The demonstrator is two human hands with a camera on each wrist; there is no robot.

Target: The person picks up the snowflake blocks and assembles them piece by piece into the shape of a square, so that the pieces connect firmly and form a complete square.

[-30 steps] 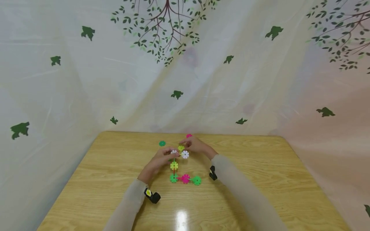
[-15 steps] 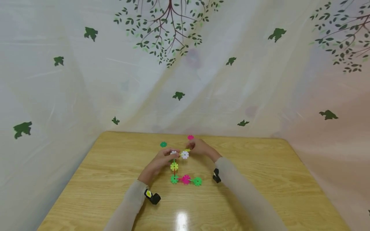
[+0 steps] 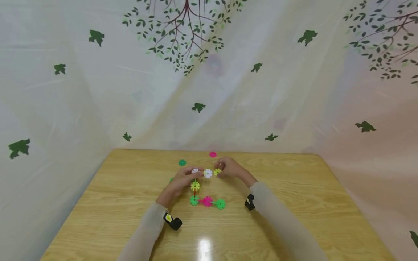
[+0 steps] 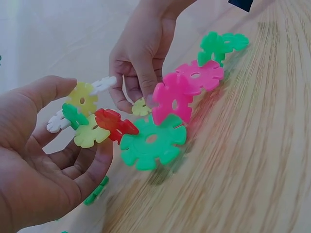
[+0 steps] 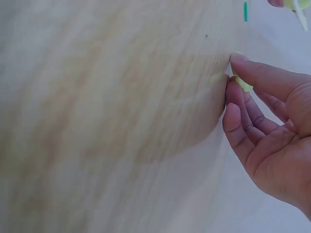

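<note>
While the left hand pinches a bent chain of interlocked, flower-shaped plastic discs in white, yellow, red, green and pink, the right hand has thumb and fingertips clamped on a single notched yellow plastic disc. The chain's white end disc sits between both hands, just apart from that yellow one. Beyond the right hand lies a loose pink plastic disc; beyond the left, a loose green plastic disc.

No lettering can be read; the yellow patch on the black wrist camera, at seven o'clock in the head view, is too small.
</note>
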